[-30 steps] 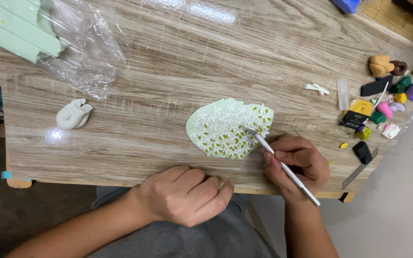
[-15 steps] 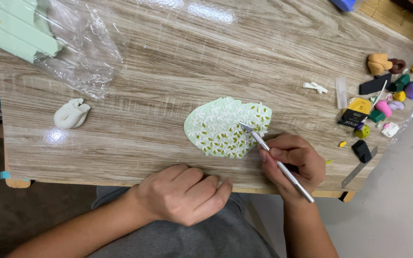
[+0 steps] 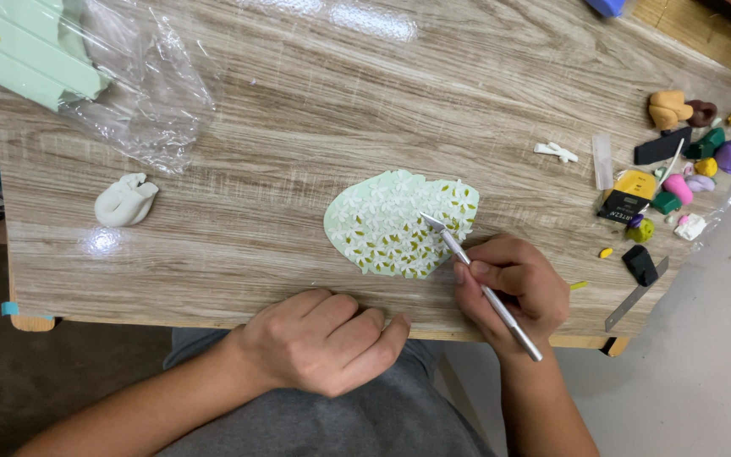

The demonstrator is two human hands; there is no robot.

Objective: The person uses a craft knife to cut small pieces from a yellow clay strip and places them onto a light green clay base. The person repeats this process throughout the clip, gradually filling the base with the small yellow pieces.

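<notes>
A flat pale green clay slab [image 3: 387,222] covered with small white flowers and olive leaves lies on the wooden table [image 3: 315,118] near its front edge. My right hand [image 3: 513,288] grips a thin silver craft knife [image 3: 480,283] like a pen, its blade tip touching the slab's right part. My left hand [image 3: 319,338] rests loosely curled on the table's front edge, just below the slab, holding nothing.
A white clay lump [image 3: 125,201] sits at the left. Crumpled clear plastic [image 3: 150,89] and mint green blocks [image 3: 31,51] lie at the back left. Several coloured clay bits [image 3: 678,161], a small white piece [image 3: 556,152] and a metal blade [image 3: 634,296] crowd the right edge.
The knife tip and my right hand have shifted only slightly over the slab. My left hand has stayed in place.
</notes>
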